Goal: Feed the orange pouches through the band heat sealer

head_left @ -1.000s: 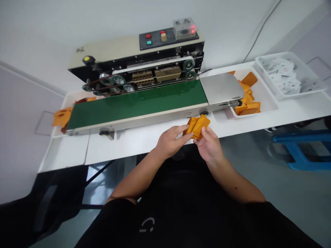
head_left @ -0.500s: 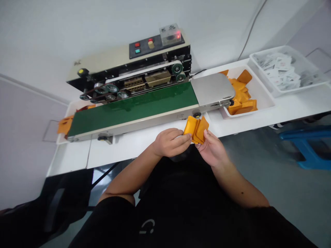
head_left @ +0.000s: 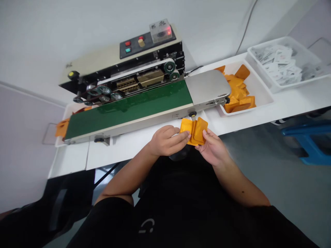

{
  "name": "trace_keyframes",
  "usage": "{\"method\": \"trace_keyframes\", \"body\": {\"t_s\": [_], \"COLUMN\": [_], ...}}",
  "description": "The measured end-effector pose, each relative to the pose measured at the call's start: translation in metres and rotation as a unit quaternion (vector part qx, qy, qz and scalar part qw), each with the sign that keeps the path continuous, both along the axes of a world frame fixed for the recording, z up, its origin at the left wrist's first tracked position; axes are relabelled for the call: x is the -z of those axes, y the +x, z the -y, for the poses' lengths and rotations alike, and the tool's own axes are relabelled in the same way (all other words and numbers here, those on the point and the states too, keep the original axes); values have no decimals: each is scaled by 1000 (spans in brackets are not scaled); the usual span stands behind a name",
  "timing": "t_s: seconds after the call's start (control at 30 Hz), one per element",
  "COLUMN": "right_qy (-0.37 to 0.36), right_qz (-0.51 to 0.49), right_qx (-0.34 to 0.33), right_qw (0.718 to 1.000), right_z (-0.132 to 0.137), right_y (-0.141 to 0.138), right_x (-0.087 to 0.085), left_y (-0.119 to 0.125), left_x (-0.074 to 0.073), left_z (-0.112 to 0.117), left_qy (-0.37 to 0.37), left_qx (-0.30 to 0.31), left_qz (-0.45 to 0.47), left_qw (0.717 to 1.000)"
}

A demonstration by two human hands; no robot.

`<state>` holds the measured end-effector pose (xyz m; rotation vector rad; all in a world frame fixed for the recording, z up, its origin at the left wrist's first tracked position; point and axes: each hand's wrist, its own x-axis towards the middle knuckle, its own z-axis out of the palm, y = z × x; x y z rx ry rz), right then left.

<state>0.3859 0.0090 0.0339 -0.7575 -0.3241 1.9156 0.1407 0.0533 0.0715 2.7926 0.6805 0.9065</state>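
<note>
Several small flat orange pouches (head_left: pixel 199 130) are fanned out between my two hands, just in front of the table edge. My left hand (head_left: pixel 169 140) is closed, pinching the left pouch (head_left: pixel 185 126) with thumb and fingers. On the other side my right hand (head_left: pixel 212 146) grips the rest of the pouches by their right edge and lower corner, thumb in front. Its other fingers are partly hidden behind them. Beyond the hands stands a band sealing machine with a green conveyor belt (head_left: pixel 129 108) and a metal end plate (head_left: pixel 208 86).
A white bin (head_left: pixel 263 93) of orange pouches stands right of the machine, beside a clear tray (head_left: pixel 281 88) of white packets. Another bin (head_left: pixel 60 140) with orange pouches sits at the belt's left end. A blue stool (head_left: pixel 310 137) is on the floor at right.
The left pouch has shifted slightly left with my left hand, so the pouches are spread wider apart. The camera view has turned a little; both hands keep their hold.
</note>
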Motion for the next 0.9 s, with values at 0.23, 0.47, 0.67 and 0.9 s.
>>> {"method": "trace_keyframes", "body": {"t_s": [0.23,0.47,0.67,0.9], "right_qy": [-15,-27,-43,-35], "right_qz": [-8,-2,-6,-18], "right_qx": [1,15,5,15], "right_qw": [1000,1000,999,999], "right_z": [-2,-3,-2,-7], "right_y": [-2,-2,0,7], "right_x": [-1,3,9,5], "left_y": [-3,5,4,16], "left_x": [-4,-28,-62,-60], "left_z": [-1,4,2,-5], "left_qy": [50,142,199,203], "left_qx": [-8,19,41,13], "left_qz": [-23,-99,-108,-112], "left_qw": [998,985,973,973]}}
